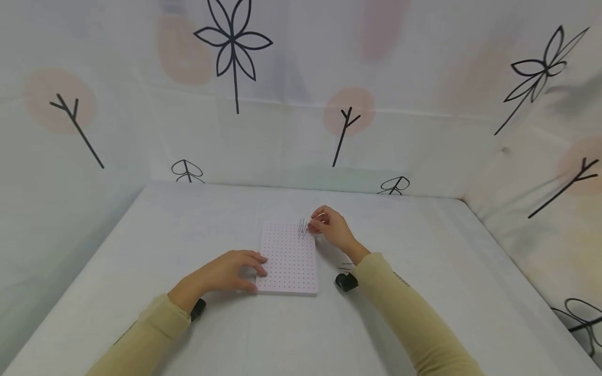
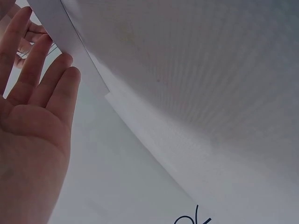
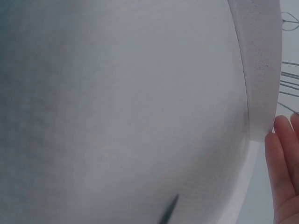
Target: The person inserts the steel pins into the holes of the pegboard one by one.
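Observation:
A white pegboard [image 1: 287, 261] with a grid of small holes lies flat on the table. Several thin metal pins [image 1: 302, 228] stand close together at its far right corner, some of them leaning. Over that corner, my right hand [image 1: 333, 228] pinches one thin pin between thumb and fingertips; in the right wrist view this pin [image 3: 288, 108] slants from the board into the fingers. My left hand [image 1: 226, 271] rests against the board's left edge, its fingers loosely extended in the left wrist view. The pin's lower end is too small to make out.
A few loose pins [image 1: 347, 265] lie on the white tabletop [image 1: 226, 339] to the right of the board, beside my right forearm. Black wrist cameras [image 1: 346, 282] sit under both wrists. A patterned cloth wall [image 1: 291, 141] closes off the back and sides.

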The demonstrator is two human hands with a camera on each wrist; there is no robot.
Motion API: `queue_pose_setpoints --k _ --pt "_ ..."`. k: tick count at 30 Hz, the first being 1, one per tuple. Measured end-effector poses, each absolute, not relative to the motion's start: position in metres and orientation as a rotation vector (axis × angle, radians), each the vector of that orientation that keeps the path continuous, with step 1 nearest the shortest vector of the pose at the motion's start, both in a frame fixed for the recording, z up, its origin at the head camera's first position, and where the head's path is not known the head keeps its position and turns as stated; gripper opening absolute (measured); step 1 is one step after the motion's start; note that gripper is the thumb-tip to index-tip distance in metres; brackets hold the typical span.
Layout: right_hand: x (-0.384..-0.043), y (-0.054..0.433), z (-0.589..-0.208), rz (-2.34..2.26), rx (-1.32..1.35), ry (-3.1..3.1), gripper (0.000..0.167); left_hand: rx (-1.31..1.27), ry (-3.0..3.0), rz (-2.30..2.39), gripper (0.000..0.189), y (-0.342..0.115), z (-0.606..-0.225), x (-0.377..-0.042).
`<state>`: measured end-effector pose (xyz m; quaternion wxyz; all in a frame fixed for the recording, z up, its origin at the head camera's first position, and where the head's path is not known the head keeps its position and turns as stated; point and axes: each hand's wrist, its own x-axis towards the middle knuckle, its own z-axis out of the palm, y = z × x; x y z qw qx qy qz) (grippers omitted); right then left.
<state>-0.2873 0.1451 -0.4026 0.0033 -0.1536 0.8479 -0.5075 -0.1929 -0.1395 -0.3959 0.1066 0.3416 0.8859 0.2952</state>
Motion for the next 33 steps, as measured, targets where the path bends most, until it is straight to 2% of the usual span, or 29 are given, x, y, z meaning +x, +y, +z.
queue_pose_setpoints --k 33 --pt "-0.278 0.144 -0.391 -1.608 -0.504 2.604 0.012 1.015 2.611 0.859 0.027 -0.138 -0.391 -0.190"
